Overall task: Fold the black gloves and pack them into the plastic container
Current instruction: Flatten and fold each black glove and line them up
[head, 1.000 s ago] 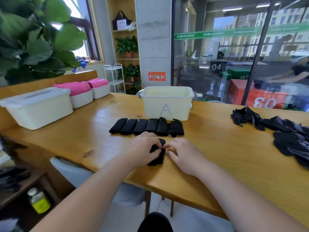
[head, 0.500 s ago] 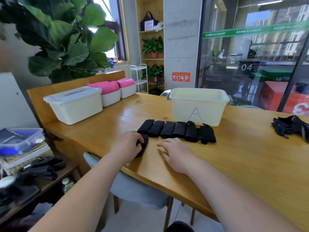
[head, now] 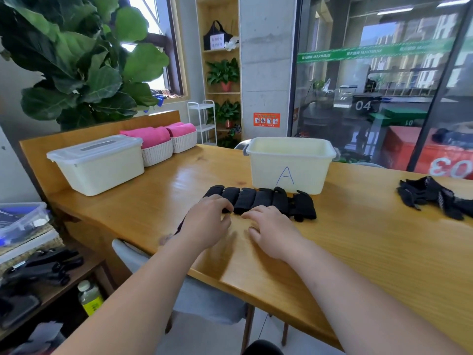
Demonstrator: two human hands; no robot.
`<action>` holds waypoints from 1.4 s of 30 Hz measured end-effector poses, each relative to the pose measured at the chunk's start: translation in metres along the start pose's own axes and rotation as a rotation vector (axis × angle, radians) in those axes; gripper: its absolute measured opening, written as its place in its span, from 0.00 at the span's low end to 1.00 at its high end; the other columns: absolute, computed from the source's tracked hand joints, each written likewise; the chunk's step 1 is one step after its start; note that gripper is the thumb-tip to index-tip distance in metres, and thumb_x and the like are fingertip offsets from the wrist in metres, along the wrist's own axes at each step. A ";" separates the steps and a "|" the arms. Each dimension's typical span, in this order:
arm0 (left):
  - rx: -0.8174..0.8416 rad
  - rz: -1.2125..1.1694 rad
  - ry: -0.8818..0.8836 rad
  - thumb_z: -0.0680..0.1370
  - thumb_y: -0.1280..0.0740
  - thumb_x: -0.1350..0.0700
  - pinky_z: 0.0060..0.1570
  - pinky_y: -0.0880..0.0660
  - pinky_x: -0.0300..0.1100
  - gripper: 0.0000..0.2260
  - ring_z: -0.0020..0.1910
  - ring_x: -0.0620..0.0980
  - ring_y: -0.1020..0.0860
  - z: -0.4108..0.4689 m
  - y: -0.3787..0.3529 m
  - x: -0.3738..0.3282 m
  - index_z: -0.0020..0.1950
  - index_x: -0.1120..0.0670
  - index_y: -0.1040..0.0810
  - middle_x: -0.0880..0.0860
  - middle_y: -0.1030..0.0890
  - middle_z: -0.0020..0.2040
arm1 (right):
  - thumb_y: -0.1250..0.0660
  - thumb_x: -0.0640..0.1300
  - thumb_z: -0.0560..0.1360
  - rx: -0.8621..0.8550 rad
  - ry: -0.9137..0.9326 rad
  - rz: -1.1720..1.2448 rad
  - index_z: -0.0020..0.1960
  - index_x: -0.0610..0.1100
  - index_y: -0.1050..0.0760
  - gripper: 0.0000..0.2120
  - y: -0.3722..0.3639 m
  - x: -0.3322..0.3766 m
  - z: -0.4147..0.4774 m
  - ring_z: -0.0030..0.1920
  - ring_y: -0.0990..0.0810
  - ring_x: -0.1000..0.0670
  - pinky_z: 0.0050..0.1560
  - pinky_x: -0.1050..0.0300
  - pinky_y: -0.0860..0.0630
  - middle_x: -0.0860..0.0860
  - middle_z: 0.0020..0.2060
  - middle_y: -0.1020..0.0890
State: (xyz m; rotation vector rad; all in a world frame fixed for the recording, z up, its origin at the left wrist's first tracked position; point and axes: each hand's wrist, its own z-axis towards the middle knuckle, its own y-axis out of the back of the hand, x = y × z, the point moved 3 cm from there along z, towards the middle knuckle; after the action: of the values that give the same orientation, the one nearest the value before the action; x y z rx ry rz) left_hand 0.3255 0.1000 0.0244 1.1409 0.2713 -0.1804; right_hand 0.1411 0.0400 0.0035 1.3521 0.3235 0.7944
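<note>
On a glossy wooden table (head: 358,252) beside glass (head: 358,80) lettered "MAXIMUM", a row of folded black gloves (head: 266,201) fronts the cream plastic container (head: 289,155) marked "A". We curl our left hand (head: 207,224) over another glove (head: 181,224); our right hand (head: 273,230) lies loose-fingered.

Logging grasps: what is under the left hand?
A sliver of black glove shows beside the left hand; the palm covers the rest, so its fold cannot be seen.
</note>
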 end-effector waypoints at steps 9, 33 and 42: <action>0.033 -0.105 -0.222 0.83 0.33 0.48 0.63 0.26 0.45 0.13 0.64 0.46 0.25 0.019 -0.047 -0.118 0.67 0.44 0.18 0.41 0.21 0.64 | 0.37 0.51 0.84 -0.046 -0.195 -0.043 0.78 0.58 0.30 0.22 0.046 -0.099 -0.066 0.74 0.32 0.47 0.70 0.45 0.27 0.56 0.74 0.28; 0.331 -0.143 -0.638 0.84 0.40 0.34 0.70 0.27 0.52 0.24 0.73 0.51 0.30 0.045 -0.176 -0.390 0.74 0.45 0.25 0.47 0.25 0.74 | 0.41 0.65 0.83 -0.203 -0.791 -0.217 0.78 0.60 0.30 0.25 0.144 -0.305 -0.290 0.80 0.41 0.49 0.76 0.44 0.33 0.56 0.79 0.32; 0.243 -0.163 -0.643 0.85 0.48 0.31 0.78 0.35 0.52 0.29 0.78 0.50 0.34 0.039 -0.207 -0.406 0.78 0.46 0.27 0.46 0.28 0.78 | 0.52 0.71 0.83 -0.172 -0.918 -0.221 0.83 0.57 0.38 0.33 0.120 -0.332 -0.310 0.84 0.44 0.48 0.83 0.43 0.45 0.54 0.84 0.39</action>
State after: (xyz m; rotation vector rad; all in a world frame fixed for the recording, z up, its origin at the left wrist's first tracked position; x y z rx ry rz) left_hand -0.1144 -0.0184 -0.0171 1.2380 -0.2371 -0.7234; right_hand -0.3277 0.0483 -0.0281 1.3492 -0.3120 -0.0303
